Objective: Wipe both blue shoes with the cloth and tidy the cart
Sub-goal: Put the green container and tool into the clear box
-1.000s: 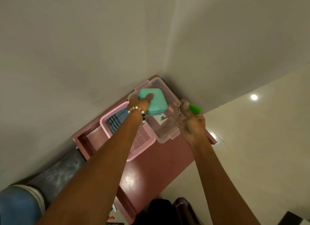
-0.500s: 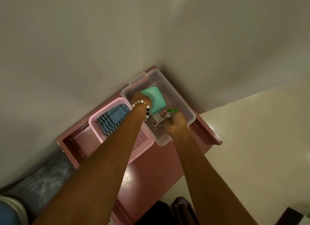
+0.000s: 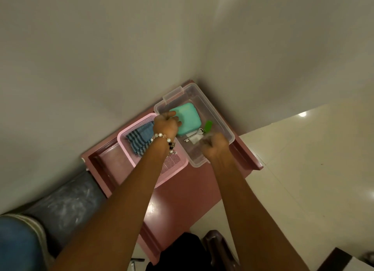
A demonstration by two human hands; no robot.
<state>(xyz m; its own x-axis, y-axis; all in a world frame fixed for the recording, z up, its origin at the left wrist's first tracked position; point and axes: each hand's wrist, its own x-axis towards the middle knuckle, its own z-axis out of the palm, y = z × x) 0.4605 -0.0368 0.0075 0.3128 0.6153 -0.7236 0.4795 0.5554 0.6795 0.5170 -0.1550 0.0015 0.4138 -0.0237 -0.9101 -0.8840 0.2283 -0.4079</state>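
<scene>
the tidying part of the job looks to be in hand: both arms reach out over the pink cart (image 3: 182,190) to the clear plastic bin (image 3: 220,121) standing at its far end. the left hand (image 3: 166,126) sits at the bin's near-left wall, its grip curled with thumb and fingertips touching the corner of the teal case (image 3: 187,119) that lies flat inside; it looks more like a light pinch or a nudge than a firm hold, and i can't tell for sure which. the right hand (image 3: 215,147) hovers over the bin's near end, fingers loosely curled and holding nothing that shows. just beyond that right grip lies the key (image 3: 192,136) with its green tag (image 3: 207,126), long axis running from the near-left up to the far-right, tag end farthest from the hand, resting partly on a small white card (image 3: 196,139). the striped cloth (image 3: 139,139) lies folded in the pink basket (image 3: 174,169), just left of and beneath the left wrist, so the left hand is the nearer one for it. no blue shoes appear in view, so i can't say where they are. whatever the coming move is, the case lies straight ahead of the left grip, the key straight ahead of the right.
</scene>
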